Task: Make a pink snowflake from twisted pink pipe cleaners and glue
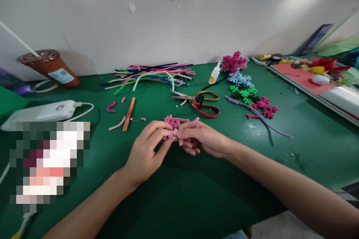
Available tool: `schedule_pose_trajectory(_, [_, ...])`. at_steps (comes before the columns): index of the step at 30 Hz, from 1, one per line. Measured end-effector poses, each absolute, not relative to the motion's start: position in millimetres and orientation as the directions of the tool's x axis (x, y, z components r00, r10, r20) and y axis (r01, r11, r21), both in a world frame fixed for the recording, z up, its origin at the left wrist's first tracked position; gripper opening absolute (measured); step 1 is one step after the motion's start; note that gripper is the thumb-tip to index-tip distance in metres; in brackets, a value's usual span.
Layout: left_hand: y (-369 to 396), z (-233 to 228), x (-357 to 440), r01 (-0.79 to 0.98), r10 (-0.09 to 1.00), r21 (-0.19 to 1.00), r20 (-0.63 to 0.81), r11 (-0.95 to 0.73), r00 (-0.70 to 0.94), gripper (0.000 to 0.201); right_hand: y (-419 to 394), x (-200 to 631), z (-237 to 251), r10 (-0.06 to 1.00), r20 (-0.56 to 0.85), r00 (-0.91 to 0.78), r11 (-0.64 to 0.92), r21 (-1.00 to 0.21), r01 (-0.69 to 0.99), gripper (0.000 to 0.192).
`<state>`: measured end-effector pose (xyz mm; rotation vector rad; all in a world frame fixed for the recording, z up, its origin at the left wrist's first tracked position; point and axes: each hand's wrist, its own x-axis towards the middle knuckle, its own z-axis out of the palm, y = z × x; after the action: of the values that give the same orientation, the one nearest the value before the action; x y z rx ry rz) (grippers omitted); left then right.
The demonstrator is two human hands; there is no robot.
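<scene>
Pinched between the fingers of my left hand (150, 149) is a pink pipe cleaner shape (174, 132) with short branches. My right hand (203, 138) meets it from the other side, its fingertips closed on a pink pipe cleaner (193, 123) whose free end sticks up past the thumb. Just beyond my fingers lies another pink branched piece (171, 120), partly covered by them. Scissors (198, 99) with one yellow and one red handle rest farther back, blades spread. Where the two pink parts join is hidden by my fingertips.
Behind lie a heap of coloured pipe cleaners (151, 76) and a glue bottle (214, 73). Finished snowflake shapes (242, 78) and a purple pipe cleaner (258, 114) are right. At left stand a drink cup (50, 68), a white power bank (42, 114) and a brown stick (129, 114).
</scene>
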<state>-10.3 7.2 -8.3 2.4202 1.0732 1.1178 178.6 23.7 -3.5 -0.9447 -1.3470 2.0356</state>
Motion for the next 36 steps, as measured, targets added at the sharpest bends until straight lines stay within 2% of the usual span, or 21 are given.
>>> schedule_pose_trajectory(2, [8,-7,-9,0.479,0.805,0.648,0.446,-0.592,0.390,0.012,25,180,-3,0.788,-0.172,-0.591,-0.186,-0.982,0.038,0.025])
schedule_pose_trajectory(4, [9,-7,-8,0.381,0.882,0.816,0.301,-0.435,0.363,0.018,26,183,-2,0.821,0.033,-0.571,0.124,-0.985,0.121,0.023])
schedule_pose_trajectory(7, [12,-8,-8,0.200,0.905,0.956,0.116,-0.214,0.410,0.025,27,187,0,0.704,0.343,-0.623,0.535,-0.832,0.147,0.021])
schedule_pose_trajectory(9, [13,-8,-8,0.161,0.890,0.973,0.076,-0.164,0.449,0.026,28,189,0,0.630,0.414,-0.657,0.636,-0.761,0.130,0.022])
schedule_pose_trajectory(11, [12,-7,-8,0.195,0.887,0.953,0.123,-0.230,0.446,0.023,28,189,0,0.677,0.369,-0.637,0.579,-0.802,0.151,0.023])
schedule_pose_trajectory(13, [10,-6,-9,0.286,0.882,0.884,0.236,-0.369,0.408,0.006,28,188,0,0.785,0.201,-0.585,0.354,-0.922,0.158,0.025])
schedule_pose_trajectory(15, [8,-7,-9,0.408,0.849,0.755,0.378,-0.513,0.369,0.027,29,187,-1,0.835,-0.031,-0.550,0.025,-0.995,0.094,0.027])
schedule_pose_trajectory(16, [8,-7,-10,0.465,0.813,0.669,0.450,-0.581,0.370,0.036,30,186,-2,0.822,-0.132,-0.555,-0.132,-0.990,0.039,0.028])
schedule_pose_trajectory(18, [7,-9,-11,0.534,0.708,0.476,0.567,-0.699,0.421,0.035,30,186,-3,0.764,-0.257,-0.592,-0.365,-0.929,-0.068,0.028])
schedule_pose_trajectory(20, [8,-11,-13,0.531,0.597,0.324,0.630,-0.783,0.497,0.029,31,185,-5,0.693,-0.323,-0.644,-0.512,-0.850,-0.124,0.025])
schedule_pose_trajectory(23, [8,-11,-14,0.511,0.520,0.238,0.674,-0.826,0.526,0.030,30,184,-6,0.589,-0.374,-0.716,-0.634,-0.763,-0.123,0.023])
schedule_pose_trajectory(25, [8,-10,-14,0.510,0.512,0.236,0.690,-0.827,0.512,0.028,30,184,-6,0.554,-0.389,-0.736,-0.657,-0.748,-0.099,0.023])
schedule_pose_trajectory(28, [7,-8,-12,0.511,0.586,0.341,0.666,-0.789,0.462,0.015,28,182,-4,0.625,-0.376,-0.684,-0.568,-0.820,-0.068,0.024])
schedule_pose_trajectory(30, [7,-7,-10,0.513,0.711,0.505,0.595,-0.694,0.376,0.012,26,181,-2,0.729,-0.311,-0.610,-0.416,-0.909,-0.035,0.025])
schedule_pose_trajectory(33, [10,-6,-9,0.436,0.873,0.757,0.408,-0.486,0.266,0.018,25,182,2,0.853,-0.104,-0.511,-0.098,-0.994,0.040,0.023])
schedule_pose_trajectory(35, [12,-7,-10,0.380,0.913,0.835,0.314,-0.397,0.261,0.020,25,182,3,0.879,-0.009,-0.477,0.030,-0.997,0.074,0.021])
schedule_pose_trajectory(36, [12,-8,-10,0.375,0.917,0.845,0.295,-0.383,0.270,0.021,24,182,4,0.881,0.001,-0.474,0.042,-0.996,0.077,0.020])
